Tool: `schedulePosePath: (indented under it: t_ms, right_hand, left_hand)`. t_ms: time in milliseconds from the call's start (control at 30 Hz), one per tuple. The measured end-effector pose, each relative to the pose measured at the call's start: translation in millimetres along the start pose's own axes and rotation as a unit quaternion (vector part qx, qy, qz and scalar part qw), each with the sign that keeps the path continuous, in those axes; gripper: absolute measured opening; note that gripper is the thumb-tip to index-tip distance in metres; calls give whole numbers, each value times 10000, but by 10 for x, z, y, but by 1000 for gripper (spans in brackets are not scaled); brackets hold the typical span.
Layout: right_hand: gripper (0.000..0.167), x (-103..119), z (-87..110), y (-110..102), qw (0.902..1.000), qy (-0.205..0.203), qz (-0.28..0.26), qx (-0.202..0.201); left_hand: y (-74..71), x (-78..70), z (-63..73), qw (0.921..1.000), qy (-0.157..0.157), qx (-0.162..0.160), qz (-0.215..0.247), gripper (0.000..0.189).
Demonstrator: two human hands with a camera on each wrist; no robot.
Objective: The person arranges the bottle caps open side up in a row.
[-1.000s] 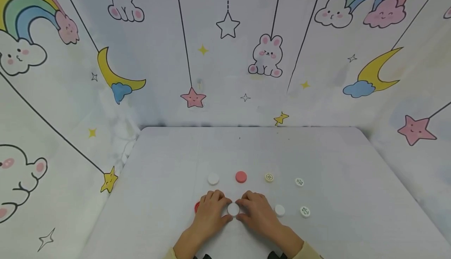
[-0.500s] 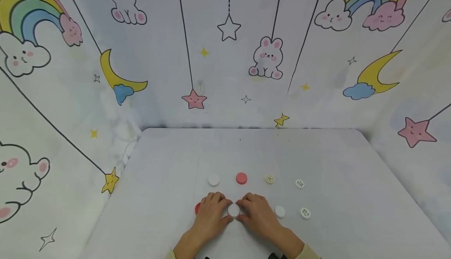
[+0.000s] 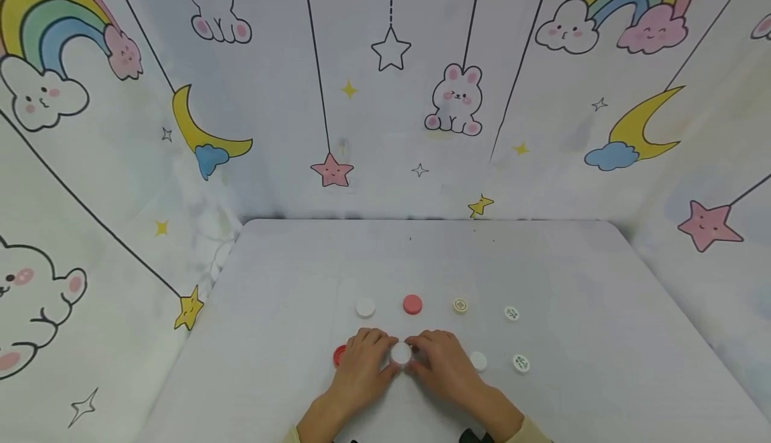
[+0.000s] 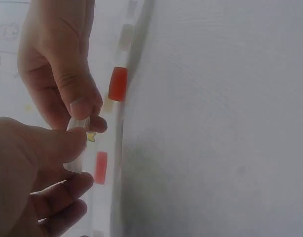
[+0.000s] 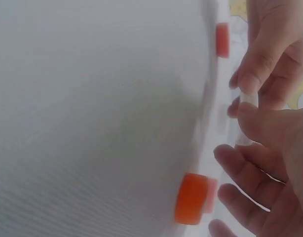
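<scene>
A round white bottle cap (image 3: pixel 400 353) is pinched between both hands near the front middle of the table. My left hand (image 3: pixel 363 363) grips its left edge with thumb and fingers, while my right hand (image 3: pixel 444 366) pinches the right edge. Seen edge-on in the left wrist view, the white cap (image 4: pixel 76 163) is off the tabletop, with both thumbs on its near face. A red cap (image 3: pixel 339 355) is partly covered by my left hand. In the right wrist view an orange-red cap (image 5: pixel 192 198) stands close to my right hand; in the head view it is hidden.
Behind the hands runs a row of a white cap (image 3: pixel 365 307), a red cap (image 3: pixel 412 304), a yellowish cap (image 3: pixel 460 306) and a green-printed cap (image 3: pixel 512 314). Right of my right hand lie another white cap (image 3: pixel 478 361) and a second green-printed cap (image 3: pixel 521 363). A patterned curtain (image 3: pixel 385 128) surrounds the table.
Both hands have raised the white cap slightly and shifted it a little away from the body. The other caps stay in place.
</scene>
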State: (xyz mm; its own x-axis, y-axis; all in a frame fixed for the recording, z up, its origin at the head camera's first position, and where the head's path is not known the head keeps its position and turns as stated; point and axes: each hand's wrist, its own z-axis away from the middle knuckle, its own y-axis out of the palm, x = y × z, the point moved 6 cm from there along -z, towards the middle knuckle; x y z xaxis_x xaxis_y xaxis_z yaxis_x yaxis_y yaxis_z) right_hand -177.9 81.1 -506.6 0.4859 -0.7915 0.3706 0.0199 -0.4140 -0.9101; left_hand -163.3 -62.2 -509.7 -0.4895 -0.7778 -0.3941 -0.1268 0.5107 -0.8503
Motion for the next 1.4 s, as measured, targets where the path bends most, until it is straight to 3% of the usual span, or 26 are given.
schedulePosePath:
  t_ms: [267,767,1233,1400]
  right_hand:
    - [39,60,21,-147,9997,-32,-208,-159]
    - [43,67,42,-226,9977,-191,-392,-516]
    - [38,47,64,-203,9964,-5,-729,-441]
    - [37,46,66,-190,9955,70,-873,-363]
  left_hand:
    - [-89,-56,-15,9996,-22,-176,236,43]
    - [-132,-86,-44,9992,-119,-158,333,45]
    - [-156,-100,-30,9987,-54,-215,457,35]
    - [-131,-75,-28,9983,-245,-137,520,30]
